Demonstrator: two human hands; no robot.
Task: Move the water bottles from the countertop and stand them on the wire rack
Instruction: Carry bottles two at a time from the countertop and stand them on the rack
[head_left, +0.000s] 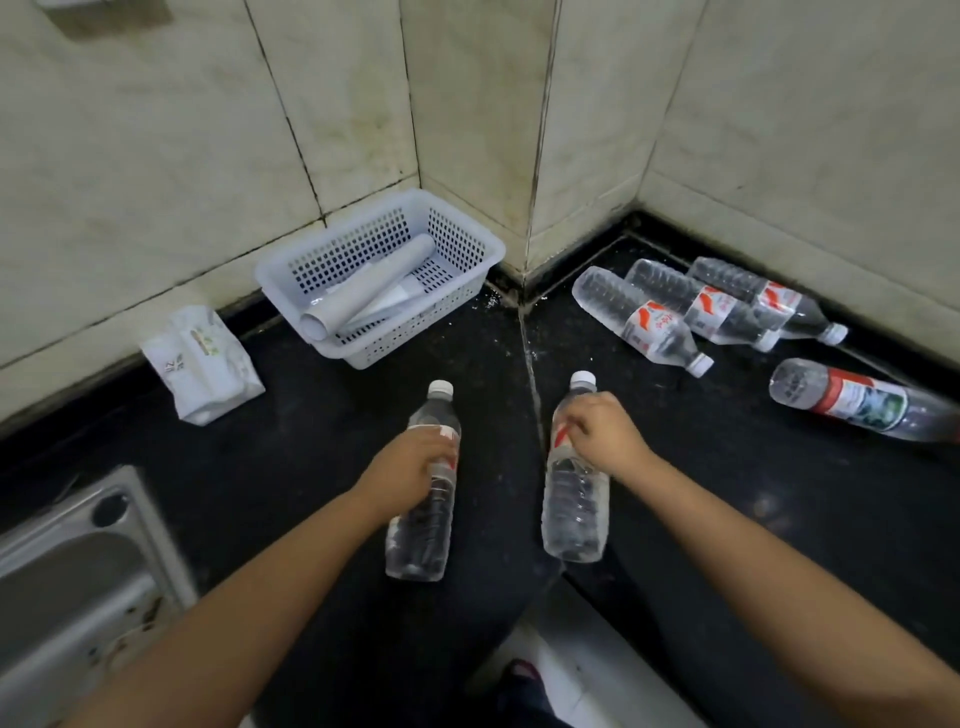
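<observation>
Left hand (415, 462) wrapped around a clear bottle (422, 499) at its label; right hand (602, 434) wrapped around a second bottle (575, 499) at its upper body. Both grips closed on bottles, caps pointing far, over the black desk (322, 415). Four more bottles (644, 322) lying far right on the desk. White basket (379, 270) in far corner. Sink (78, 561) near left.
</observation>
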